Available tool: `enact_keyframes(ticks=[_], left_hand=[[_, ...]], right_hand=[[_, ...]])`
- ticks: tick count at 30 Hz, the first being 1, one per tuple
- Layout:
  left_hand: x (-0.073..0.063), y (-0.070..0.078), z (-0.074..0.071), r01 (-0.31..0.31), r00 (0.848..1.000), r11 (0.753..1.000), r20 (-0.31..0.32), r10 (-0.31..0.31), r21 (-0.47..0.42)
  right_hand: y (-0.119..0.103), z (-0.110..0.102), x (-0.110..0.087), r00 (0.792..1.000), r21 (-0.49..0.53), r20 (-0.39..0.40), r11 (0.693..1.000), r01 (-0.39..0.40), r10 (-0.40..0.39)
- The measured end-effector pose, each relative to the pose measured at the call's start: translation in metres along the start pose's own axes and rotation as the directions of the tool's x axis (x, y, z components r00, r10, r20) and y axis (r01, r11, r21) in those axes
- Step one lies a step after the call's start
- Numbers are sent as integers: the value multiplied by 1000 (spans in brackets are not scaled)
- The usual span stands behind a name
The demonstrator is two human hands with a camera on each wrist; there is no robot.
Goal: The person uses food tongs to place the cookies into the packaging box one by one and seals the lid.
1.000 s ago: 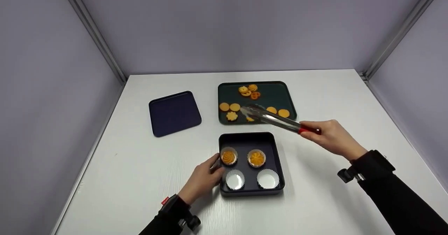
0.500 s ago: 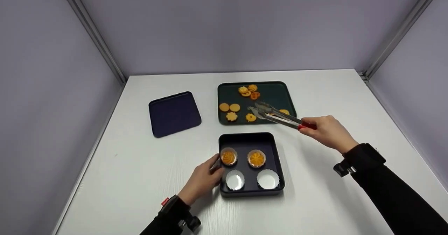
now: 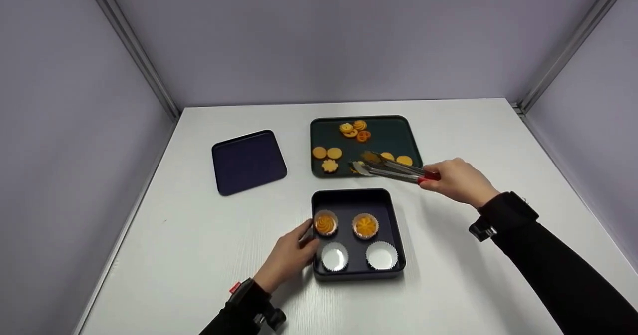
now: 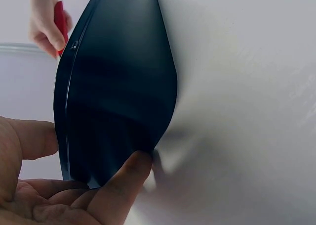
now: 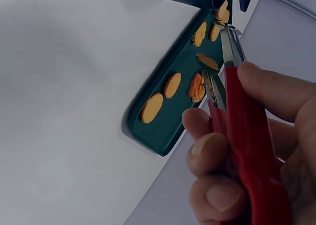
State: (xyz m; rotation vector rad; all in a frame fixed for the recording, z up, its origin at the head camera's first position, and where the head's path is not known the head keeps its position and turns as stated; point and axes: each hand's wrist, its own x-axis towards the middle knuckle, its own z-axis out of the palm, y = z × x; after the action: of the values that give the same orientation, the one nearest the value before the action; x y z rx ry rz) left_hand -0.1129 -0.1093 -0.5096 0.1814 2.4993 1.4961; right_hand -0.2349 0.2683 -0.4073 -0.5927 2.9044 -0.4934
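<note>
My left hand (image 3: 291,252) holds the left wall of a dark square baking pan (image 3: 351,270), thumb at the rim and fingers along the outside. In the pan stand a paper cup with a swirled cookie (image 3: 326,223), another with a flower-shaped cookie (image 3: 366,226), and two white paper cups (image 3: 334,256) with no cookie in them. My right hand (image 3: 459,181) grips red-handled metal tongs (image 3: 396,175), arms spread. Their tips reach over a dark green tray (image 3: 394,130), around a small yellow cookie (image 3: 357,165) they partly cover. The right wrist view shows fingers curled round the red handles (image 5: 252,151).
Round cookies (image 3: 327,152) and a flower-shaped cookie (image 3: 330,166) lie at the green tray's left, more round ones (image 3: 404,160) at its right. A cluster with a pretzel-shaped piece (image 3: 363,136) lies at the back. A dark blue tray (image 3: 249,163) stands left on the white table (image 3: 199,255).
The tongs first drew right off the small yellow cookie, then their tips came back over it, spread wider. My right hand shifted left and slightly up in view. The left hand stayed put.
</note>
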Motion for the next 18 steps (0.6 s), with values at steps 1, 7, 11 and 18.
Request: enact_keyframes(ticks=[1,7,11,18], left_hand=[[0,0,0,3,1000,1000,5,-3,-19],[-1,0,1,-3,1000,997,19,5,-73],[0,-1,0,-15,1000,999,6,16,-33],[1,-1,0,-12,1000,1000,0,12,-5]], right_hand=[[-1,-1,1,1000,-2,5,1000,-3,3],[-6,-5,9,999,-9,38,1000,4,-3],[-10,-10,14,999,-47,46,999,20,-18],[-11,-14,15,999,-102,21,994,37,-35]])
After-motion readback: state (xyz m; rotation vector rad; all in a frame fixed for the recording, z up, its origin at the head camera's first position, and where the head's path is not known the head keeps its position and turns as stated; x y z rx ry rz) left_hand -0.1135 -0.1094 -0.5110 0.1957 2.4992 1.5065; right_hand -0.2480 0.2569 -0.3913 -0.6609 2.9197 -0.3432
